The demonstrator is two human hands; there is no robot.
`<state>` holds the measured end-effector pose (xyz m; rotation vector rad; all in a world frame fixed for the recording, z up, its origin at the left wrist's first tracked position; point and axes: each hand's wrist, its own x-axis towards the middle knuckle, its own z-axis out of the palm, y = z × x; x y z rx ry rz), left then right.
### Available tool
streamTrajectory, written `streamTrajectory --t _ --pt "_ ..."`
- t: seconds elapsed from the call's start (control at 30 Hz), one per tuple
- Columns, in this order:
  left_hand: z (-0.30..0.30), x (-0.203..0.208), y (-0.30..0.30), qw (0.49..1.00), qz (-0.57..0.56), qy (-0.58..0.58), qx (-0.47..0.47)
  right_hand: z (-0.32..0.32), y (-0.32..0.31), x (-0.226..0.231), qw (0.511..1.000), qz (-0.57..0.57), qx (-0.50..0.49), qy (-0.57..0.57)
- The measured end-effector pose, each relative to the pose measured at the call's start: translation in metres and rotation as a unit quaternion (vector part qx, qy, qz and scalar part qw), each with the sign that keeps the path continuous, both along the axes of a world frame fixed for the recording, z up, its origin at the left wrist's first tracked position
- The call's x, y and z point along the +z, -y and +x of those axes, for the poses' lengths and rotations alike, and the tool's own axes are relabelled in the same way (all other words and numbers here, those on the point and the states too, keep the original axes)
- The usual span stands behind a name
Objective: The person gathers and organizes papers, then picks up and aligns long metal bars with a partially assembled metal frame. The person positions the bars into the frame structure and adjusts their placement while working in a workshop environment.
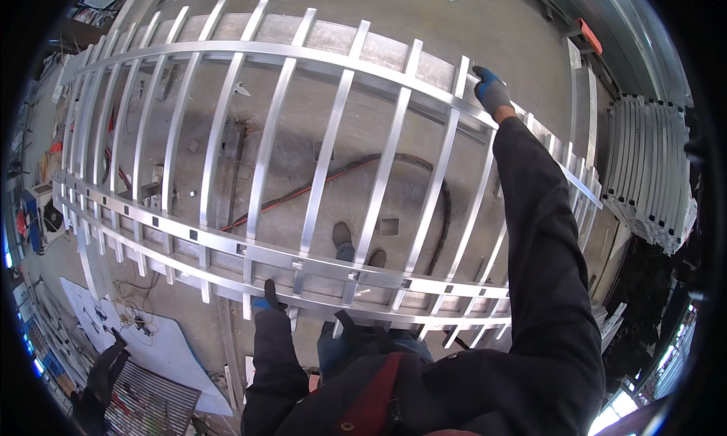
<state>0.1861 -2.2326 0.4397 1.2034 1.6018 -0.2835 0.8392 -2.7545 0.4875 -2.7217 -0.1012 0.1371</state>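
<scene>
A long silvery metal railing panel, with several parallel bars fixed across its rails, spans the space in front of me. My right hand, in a grey and blue glove, is stretched out to the far rail at the right and closed around its edge beside a bar end. On the near side, my left hand, in a dark glove with some blue, grips the near beam left of my body. One dark finger or thumb lies over its edge; the other fingers are mostly hidden.
Through the bars, a dark hose with a red line curves across the concrete floor. Stacked metal frames stand at the right. A pale sheet and a ribbed grating lie at the lower left. Two shoes show beneath the panel.
</scene>
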Motion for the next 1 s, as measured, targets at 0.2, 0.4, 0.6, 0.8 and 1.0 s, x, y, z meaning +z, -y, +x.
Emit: streamTrajectory --t 0.2,0.4,0.6,0.8,1.0 --pt "0.012 0.018 0.000 0.996 -0.016 -0.070 -0.055 0.029 -0.018 -0.029 0.967 -0.219 0.055 -0.115" --pt "0.014 0.015 0.008 0.999 0.011 -0.038 -0.010 0.041 -0.014 -0.032 0.958 -0.243 0.055 -0.139" --pt "0.011 0.010 0.011 0.997 0.058 0.014 0.049 0.020 -0.026 -0.011 0.946 -0.267 0.097 -0.157" --pt "0.007 -0.013 -0.013 0.997 -0.040 -0.068 -0.012 -0.009 -0.028 -0.008 0.963 -0.243 0.056 -0.104" --pt "-0.024 -0.042 -0.028 0.997 -0.060 -0.056 0.011 -0.013 -0.011 -0.025 0.953 -0.271 0.110 -0.085"
